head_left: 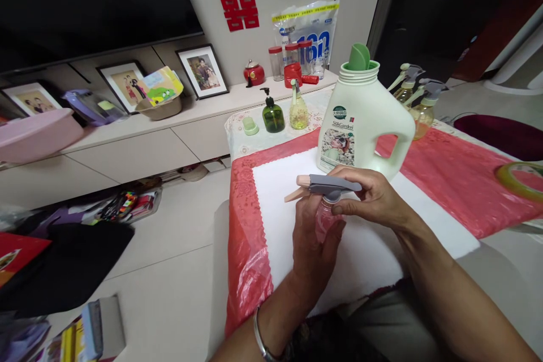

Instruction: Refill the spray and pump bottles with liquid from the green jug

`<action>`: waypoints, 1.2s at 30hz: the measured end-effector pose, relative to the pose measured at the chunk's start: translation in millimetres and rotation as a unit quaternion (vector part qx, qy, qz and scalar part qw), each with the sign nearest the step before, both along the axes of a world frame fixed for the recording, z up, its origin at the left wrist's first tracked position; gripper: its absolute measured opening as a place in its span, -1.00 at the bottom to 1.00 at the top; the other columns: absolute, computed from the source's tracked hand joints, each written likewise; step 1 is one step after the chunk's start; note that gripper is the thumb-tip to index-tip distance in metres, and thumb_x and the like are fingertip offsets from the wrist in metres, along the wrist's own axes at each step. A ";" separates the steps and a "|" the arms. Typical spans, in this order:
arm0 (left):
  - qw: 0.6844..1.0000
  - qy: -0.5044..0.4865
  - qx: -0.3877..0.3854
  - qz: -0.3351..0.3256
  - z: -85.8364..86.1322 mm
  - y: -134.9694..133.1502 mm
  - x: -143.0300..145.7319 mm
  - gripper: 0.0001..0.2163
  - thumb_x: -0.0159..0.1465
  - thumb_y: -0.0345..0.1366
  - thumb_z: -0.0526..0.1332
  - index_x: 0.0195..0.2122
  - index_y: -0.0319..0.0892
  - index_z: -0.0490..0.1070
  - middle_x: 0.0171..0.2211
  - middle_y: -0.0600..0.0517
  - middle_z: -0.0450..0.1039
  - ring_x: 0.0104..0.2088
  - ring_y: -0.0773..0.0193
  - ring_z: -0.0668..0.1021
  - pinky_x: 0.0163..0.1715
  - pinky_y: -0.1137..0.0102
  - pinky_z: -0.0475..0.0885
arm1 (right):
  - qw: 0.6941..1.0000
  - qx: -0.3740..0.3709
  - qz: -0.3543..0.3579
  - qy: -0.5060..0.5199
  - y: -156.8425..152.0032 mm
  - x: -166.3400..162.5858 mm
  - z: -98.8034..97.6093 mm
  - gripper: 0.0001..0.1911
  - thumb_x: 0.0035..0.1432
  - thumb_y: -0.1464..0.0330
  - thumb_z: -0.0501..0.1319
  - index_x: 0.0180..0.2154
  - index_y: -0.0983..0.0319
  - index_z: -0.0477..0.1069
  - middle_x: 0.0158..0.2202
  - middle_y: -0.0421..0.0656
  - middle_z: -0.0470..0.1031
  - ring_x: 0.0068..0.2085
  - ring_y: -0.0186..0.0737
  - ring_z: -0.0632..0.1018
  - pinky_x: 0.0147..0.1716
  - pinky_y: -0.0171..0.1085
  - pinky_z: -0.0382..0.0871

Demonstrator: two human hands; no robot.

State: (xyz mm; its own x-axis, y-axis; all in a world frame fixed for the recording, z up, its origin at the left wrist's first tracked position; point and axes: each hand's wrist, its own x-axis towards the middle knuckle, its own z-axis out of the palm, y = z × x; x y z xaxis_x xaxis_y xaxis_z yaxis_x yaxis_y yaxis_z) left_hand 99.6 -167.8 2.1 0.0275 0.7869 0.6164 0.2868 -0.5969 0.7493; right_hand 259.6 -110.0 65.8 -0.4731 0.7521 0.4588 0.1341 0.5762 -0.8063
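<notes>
My left hand (pixel 311 246) wraps around a small pink spray bottle (pixel 324 218) over a white sheet (pixel 373 249) on the table. My right hand (pixel 369 195) pinches the bottle's grey trigger head (pixel 328 184) at the neck. Just behind stands a big white detergent jug (pixel 360 121) with a green cap. A metal bracelet sits on my left wrist.
A red plastic cover (pixel 449 175) lies under the sheet. Behind stand a green pump bottle (pixel 272 116), a yellow spray bottle (pixel 298 110) and two amber spray bottles (pixel 418 107). A tape roll (pixel 520 178) lies at the right. Clutter covers the floor at the left.
</notes>
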 end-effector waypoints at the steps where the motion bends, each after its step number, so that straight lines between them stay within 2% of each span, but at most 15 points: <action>1: 1.000 0.003 0.002 0.001 0.2 -0.3 -0.1 -0.49 0.35 -0.30 0.25 0.29 -0.02 0.14 0.11 -0.11 0.40 0.11 0.09 0.48 0.11 0.14 0.44 | 1.000 -0.002 -0.002 -0.001 -0.4 -0.3 0.3 -0.69 0.16 0.21 0.39 -0.16 0.29 0.50 -0.20 -0.14 0.48 -0.17 -0.35 0.51 -0.19 -0.39 0.37; 6: 1.000 0.004 0.001 0.011 0.7 -1.3 0.0 -0.49 0.34 -0.28 0.25 0.29 0.00 0.14 0.11 -0.10 0.41 0.11 0.08 0.49 0.11 0.13 0.45 | 1.000 0.009 -0.027 -0.003 -1.5 -3.2 0.3 -0.69 0.11 0.20 0.41 -0.27 0.31 0.48 -0.26 -0.16 0.47 -0.23 -0.37 0.50 -0.26 -0.41 0.34; 10: 1.000 0.003 0.003 0.010 0.5 -0.8 0.4 -0.43 0.34 -0.28 0.25 0.33 0.01 0.08 0.15 -0.13 0.38 0.15 0.07 0.47 0.12 0.12 0.45 | 0.999 -0.011 -0.047 0.006 -3.5 -8.8 -1.4 -0.68 0.06 0.23 0.44 -0.32 0.31 0.42 -0.32 -0.19 0.43 -0.30 -0.42 0.47 -0.33 -0.45 0.31; 15: 1.000 0.008 0.011 0.009 2.1 -0.5 0.5 -0.42 0.34 -0.33 0.26 0.34 0.01 0.08 0.17 -0.14 0.37 0.17 0.08 0.46 0.15 0.13 0.44 | 0.997 -0.049 -0.059 0.000 -8.0 -12.4 -1.3 -0.64 0.06 0.20 0.44 -0.33 0.30 0.35 -0.23 -0.14 0.46 -0.17 -0.30 0.51 -0.21 -0.38 0.37; 20: 1.000 0.007 -0.005 0.004 4.2 -1.8 -0.1 -0.46 0.35 -0.30 0.25 0.32 0.01 0.12 0.17 -0.11 0.39 0.19 0.08 0.45 0.18 0.12 0.41 | 0.998 -0.009 -0.040 -0.041 -8.0 -2.8 3.1 -0.70 0.13 0.20 0.40 -0.25 0.27 0.43 -0.21 -0.18 0.46 -0.15 -0.34 0.50 -0.21 -0.40 0.35; 26: 1.000 0.010 0.008 0.005 3.9 -0.8 -0.3 -0.48 0.37 -0.26 0.22 0.32 0.01 0.11 0.19 -0.12 0.37 0.20 0.07 0.44 0.19 0.10 0.39 | 0.992 0.057 0.007 -0.110 -4.2 7.2 10.4 -0.72 0.27 0.21 0.30 -0.08 0.24 0.50 -0.09 -0.12 0.47 -0.05 -0.31 0.49 -0.04 -0.35 0.38; 31: 1.000 0.012 0.006 0.000 3.7 -1.1 -0.7 -0.46 0.36 -0.29 0.23 0.33 0.00 0.11 0.20 -0.13 0.36 0.21 0.06 0.43 0.21 0.09 0.38 | 0.994 0.075 -0.009 -0.081 -2.3 4.2 5.6 -0.75 0.21 0.22 0.35 -0.14 0.24 0.53 -0.13 -0.12 0.47 -0.10 -0.32 0.50 -0.08 -0.34 0.41; 36: 1.000 0.014 0.008 0.008 2.3 -1.0 -0.1 -0.42 0.34 -0.31 0.26 0.34 0.00 0.09 0.19 -0.14 0.37 0.19 0.04 0.45 0.18 0.07 0.42 | 0.995 0.070 -0.050 -0.045 -2.6 -4.2 -0.2 -0.72 0.11 0.22 0.42 -0.30 0.28 0.45 -0.30 -0.17 0.42 -0.23 -0.37 0.44 -0.21 -0.36 0.36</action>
State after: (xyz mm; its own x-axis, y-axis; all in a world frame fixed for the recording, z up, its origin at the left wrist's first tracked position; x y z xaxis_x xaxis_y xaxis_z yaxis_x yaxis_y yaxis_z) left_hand 99.5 -168.9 4.4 0.0323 0.7775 0.6281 0.3162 -0.6041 0.7315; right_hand 255.4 -112.6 65.5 -0.4434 0.7287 0.5219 0.2644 0.6627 -0.7007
